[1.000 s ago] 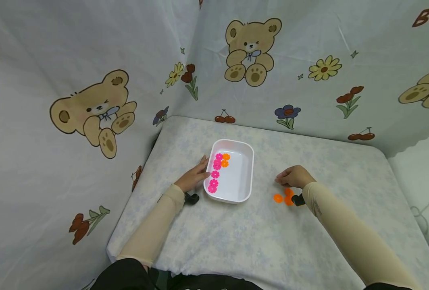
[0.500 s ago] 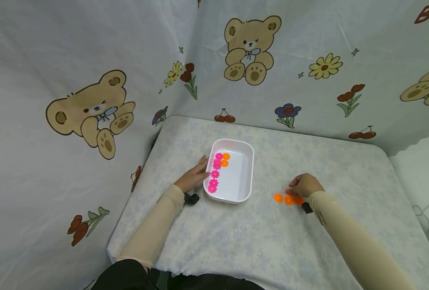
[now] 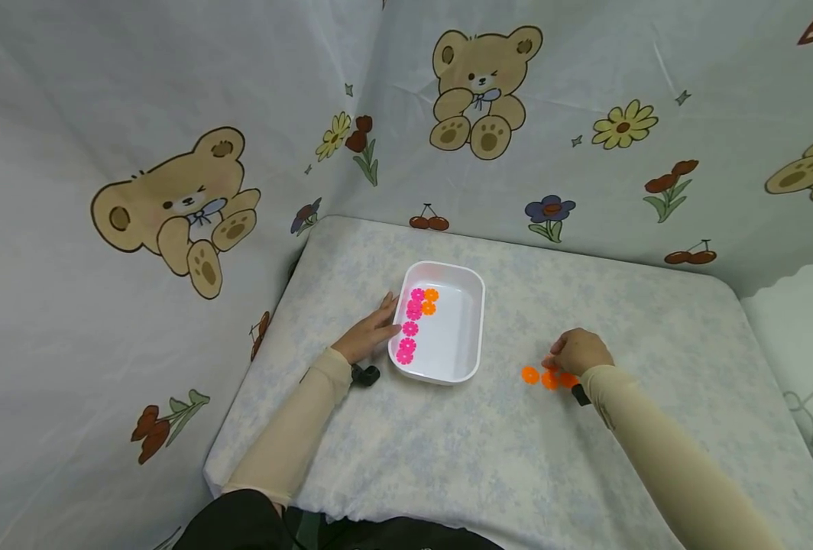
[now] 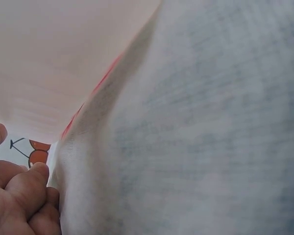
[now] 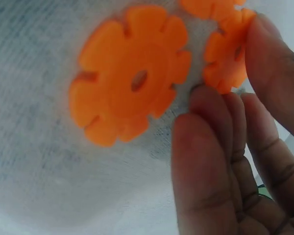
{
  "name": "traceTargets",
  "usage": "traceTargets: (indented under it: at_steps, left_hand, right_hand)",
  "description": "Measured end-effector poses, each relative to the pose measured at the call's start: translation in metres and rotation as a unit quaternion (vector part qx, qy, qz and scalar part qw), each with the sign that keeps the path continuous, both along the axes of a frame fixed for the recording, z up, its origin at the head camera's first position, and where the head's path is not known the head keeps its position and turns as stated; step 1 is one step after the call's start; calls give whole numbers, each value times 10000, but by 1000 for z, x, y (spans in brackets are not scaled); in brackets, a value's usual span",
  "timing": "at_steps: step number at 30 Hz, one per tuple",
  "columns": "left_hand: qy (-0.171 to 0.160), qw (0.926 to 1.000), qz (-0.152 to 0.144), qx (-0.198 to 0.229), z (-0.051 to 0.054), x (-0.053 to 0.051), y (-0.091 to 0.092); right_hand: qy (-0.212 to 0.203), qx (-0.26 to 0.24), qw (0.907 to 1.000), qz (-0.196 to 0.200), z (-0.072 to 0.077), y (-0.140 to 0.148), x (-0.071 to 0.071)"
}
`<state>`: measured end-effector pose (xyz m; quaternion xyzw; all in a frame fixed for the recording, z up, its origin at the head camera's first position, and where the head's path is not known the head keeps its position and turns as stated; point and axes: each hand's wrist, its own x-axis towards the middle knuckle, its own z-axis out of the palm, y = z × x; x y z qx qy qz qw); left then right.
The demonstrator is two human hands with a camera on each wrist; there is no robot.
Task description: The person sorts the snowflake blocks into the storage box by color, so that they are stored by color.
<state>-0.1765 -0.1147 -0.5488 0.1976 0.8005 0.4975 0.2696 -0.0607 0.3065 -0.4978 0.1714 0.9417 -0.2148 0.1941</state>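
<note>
My left hand (image 3: 368, 336) rests at the left side of a white tray (image 3: 478, 325), thumb at its rim and fingers along the outside. The left wrist view shows mainly cloth, with fingertips at the lower left. Inside the tray, pink notched discs (image 3: 409, 328) form a column at the left, beside two orange ones (image 3: 429, 308). To the right, my right hand (image 3: 581, 351) is low over the table. It pinches an orange notched plastic disc (image 5: 228, 58) between thumb and fingers. Another orange disc (image 5: 132, 73) lies close by on the cloth.
Loose orange discs (image 3: 530, 375) lie in front of and beside my right hand. Pale patterned cloth covers the table (image 3: 448, 443). A bear-print curtain (image 3: 379, 176) rises along the back and left edges.
My right hand has moved rightward and slightly down, uncovering orange discs, then stayed among them with one between its fingers. The left hand and tray have stayed put.
</note>
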Motion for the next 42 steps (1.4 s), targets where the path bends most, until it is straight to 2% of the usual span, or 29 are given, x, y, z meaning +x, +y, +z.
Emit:
traceTargets:
  at_steps: [6, 9, 14, 18, 22, 28, 34, 42]
  left_hand:
    - [6, 10000, -41, -7, -2, -1, 0]
    - [-35, 10000, -22, 4, -3, -2, 0]
    - [-114, 9999, 35, 26, -4, -2, 0]
    - [-95, 9999, 30, 30, -5, -1, 0]
    - [-85, 9999, -26, 73, -3, 0, 1]
    - [-59, 10000, -21, 23, 1, 0, 1]
    - [-74, 9999, -91, 119, 1, -1, 2]
    - [-99, 9999, -28, 73, -1, -1, -1]
  right_hand:
    - [-136, -156, 9997, -92, 4, 0, 1]
    - [-367, -517, 9979, -106, 8, 3, -1]
    - [-612, -1087, 9920, -173, 15, 7, -13]
    - [-716, -1230, 9896, -205, 14, 5, -26]
    - [-677, -1299, 9891, -160, 9, -6, -36]
    - [-517, -1334, 9897, 110, 8, -32, -49]
    - [-473, -1529, 9869, 186, 18, -52, -56]
    - [-368, -1865, 9816, 185, 33, -61, -66]
